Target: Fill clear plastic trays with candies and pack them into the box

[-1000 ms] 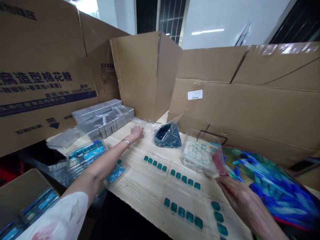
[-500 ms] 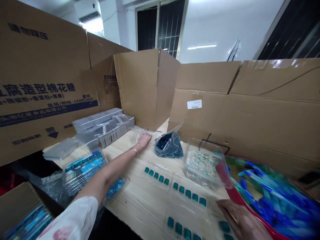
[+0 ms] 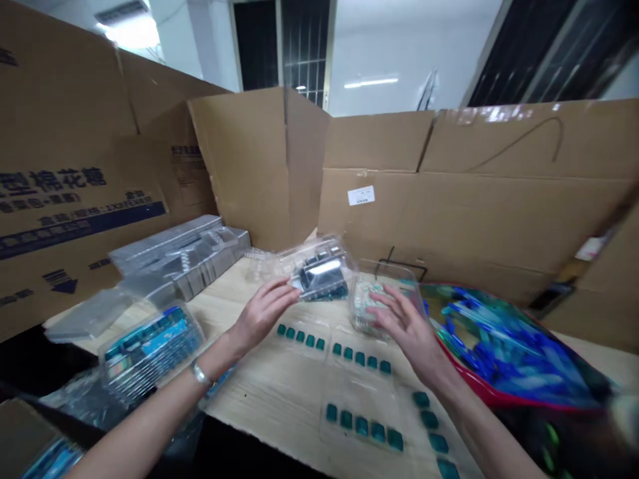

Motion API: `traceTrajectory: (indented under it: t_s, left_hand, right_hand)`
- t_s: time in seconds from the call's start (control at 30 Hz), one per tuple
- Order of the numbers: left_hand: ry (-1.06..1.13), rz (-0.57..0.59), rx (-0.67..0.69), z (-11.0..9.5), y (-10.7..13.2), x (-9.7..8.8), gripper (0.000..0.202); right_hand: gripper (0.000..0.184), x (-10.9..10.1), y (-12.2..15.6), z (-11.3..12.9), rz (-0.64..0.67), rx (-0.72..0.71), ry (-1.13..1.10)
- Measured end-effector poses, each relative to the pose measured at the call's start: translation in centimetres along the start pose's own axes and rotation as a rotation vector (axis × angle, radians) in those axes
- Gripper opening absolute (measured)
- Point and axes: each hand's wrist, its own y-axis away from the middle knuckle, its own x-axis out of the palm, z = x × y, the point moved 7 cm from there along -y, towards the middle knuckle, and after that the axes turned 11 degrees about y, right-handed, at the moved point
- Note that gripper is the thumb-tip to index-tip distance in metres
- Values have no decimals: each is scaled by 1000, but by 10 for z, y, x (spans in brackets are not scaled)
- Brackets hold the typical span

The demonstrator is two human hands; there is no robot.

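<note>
A clear plastic tray point(image 3: 323, 247) is lifted over the back of the table, tilted, with my left hand point(image 3: 267, 309) closed on its near left corner. Behind it, the bag of dark teal pieces point(image 3: 337, 291) shows partly through the plastic. My right hand point(image 3: 407, 326) hovers with fingers apart, beside and partly in front of a clear tub point(image 3: 363, 309) of small pale pieces. I cannot make out whether it touches the tub. Nearer to me, rows of teal blocks point(image 3: 362, 426) sit in clear trays on the table.
Stacked clear trays point(image 3: 212, 263) stand at the back left, with a pile of filled packs point(image 3: 152, 352) before them. A red-rimmed basin point(image 3: 509, 346) of blue wrapped items is on the right. Cardboard walls point(image 3: 474, 219) enclose the back. The wooden table's front edge point(image 3: 259, 442) is close.
My left hand has come back from the rear of the table with a clear tray in it. My right hand has moved up and left, from the near blocks to the tub. The view has shifted right.
</note>
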Motion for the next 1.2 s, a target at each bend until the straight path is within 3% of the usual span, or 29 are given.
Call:
traceTrajectory:
  t_s: [0.07,0.13,0.27,0.33,0.4,0.47,0.53,0.63,0.7,0.77,0.9,0.97,1.03,1.2]
  left_hand:
    - [56,74,63,-29,3,18,55]
    - [109,101,74,-44,4,33,56]
    - [279,72,-29,-47,3,55,45]
    - [422,-32,-250,-36,5,65,46]
    - [673,-217,-594,-20,16,79,52]
    - [951,-388,-924,-9,30,100,56]
    - [1125,-516,-1128,-2,36,116,58]
    - [1246,-682,-1248,14,30,121,56]
    - [1324,-720,-1267,27,22,122,49]
    - [1364,-745,-1255,40,16,123,43]
    - [1378,-804,-1238,57,22,129,38]
    - [1378,-826,-1257,61,29,132,37]
    - [1365,-845,-1282,64,36,133,37]
    - [1336,-884,-1315,71,41,127,36]
  right_hand:
    - [68,3,-5,4,-8,72,-173]
    - [67,2,-5,4,14,122,-265]
    - [69,-9,14,-12,-8,193,-363]
    - [67,-11,29,-24,-62,234,-402]
    - [64,-7,43,-35,-86,266,-423]
    - [61,-1,52,-42,-68,271,-411]
    - [61,1,51,-45,1,254,-343]
    - [56,-24,27,-47,2,186,-79]
    - [41,-58,-2,-43,-123,87,219]
    - [26,-80,-37,-40,-144,-29,606]
    - [19,-79,-104,-71,140,75,1208]
    - [19,-75,-129,-87,161,146,1318]
    - [26,-77,-148,-97,78,202,1355]
    - [43,-94,-166,-118,-21,367,1381]
